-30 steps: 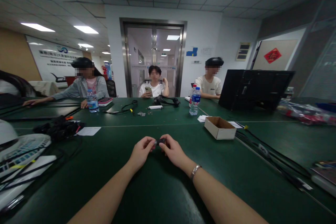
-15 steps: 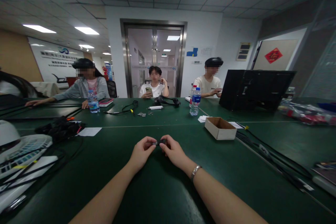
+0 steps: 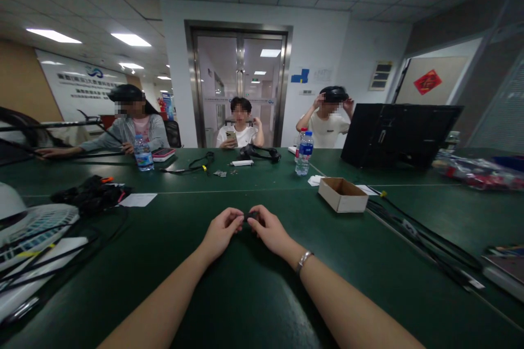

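Over the green table (image 3: pixel 245 278), both hands meet fingertip to fingertip around a small dark object (image 3: pixel 247 217). My left hand (image 3: pixel 221 232) pinches its left end between thumb and fingers. On the right end, my right hand (image 3: pixel 268 227) is closed in a similar pinch, with a silver band on that wrist. Fingers cover most of the object, so its shape and whether it is one piece or two cannot be made out.
An open cardboard box (image 3: pixel 344 203) stands right of my hands. Bottles (image 3: pixel 304 155) and a black headset (image 3: pixel 260 154) are farther back. Black cables (image 3: pixel 417 240) run along the right. A white fan (image 3: pixel 39 229) lies left. Three people sit opposite, behind a monitor (image 3: pixel 401 136) and bottles.
My hands have come slightly closer together, and the small object shows less grey at its left end. The person at the right has raised both hands to their headgear.
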A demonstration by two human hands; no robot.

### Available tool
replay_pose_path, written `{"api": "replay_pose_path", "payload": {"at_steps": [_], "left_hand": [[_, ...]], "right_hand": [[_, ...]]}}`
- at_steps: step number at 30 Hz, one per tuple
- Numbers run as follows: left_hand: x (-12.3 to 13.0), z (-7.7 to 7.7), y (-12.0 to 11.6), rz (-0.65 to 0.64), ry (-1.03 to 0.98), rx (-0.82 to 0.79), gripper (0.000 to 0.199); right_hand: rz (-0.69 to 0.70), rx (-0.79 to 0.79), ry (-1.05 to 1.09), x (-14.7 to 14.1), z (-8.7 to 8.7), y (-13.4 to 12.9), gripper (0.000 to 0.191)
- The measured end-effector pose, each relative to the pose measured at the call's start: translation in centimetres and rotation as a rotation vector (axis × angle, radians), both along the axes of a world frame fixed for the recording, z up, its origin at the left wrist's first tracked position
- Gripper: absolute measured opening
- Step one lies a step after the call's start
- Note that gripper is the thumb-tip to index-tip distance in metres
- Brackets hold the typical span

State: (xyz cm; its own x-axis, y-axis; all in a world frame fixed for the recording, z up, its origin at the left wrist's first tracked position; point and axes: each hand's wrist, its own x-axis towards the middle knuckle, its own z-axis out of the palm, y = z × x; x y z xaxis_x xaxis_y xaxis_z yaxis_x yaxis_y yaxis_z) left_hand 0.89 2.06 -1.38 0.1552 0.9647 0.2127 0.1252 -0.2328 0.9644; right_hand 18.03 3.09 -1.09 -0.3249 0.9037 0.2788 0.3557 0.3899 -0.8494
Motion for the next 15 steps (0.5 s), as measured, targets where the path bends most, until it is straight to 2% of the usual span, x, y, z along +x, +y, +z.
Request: {"api": "replay_pose_path", "payload": {"at_steps": [13,15], "left_hand": [[-0.15,-0.26,0.01,-0.015,0.034,0.048,0.024],[0.07,0.40,-0.14,0.053,0.044,0.046,0.031]], "right_hand": [[0.015,-0.006,0.007,0.05,-0.18,0.13,0.016],[0.010,-0.004,0.011,0.03,-0.24,0.16,0.016]]}}
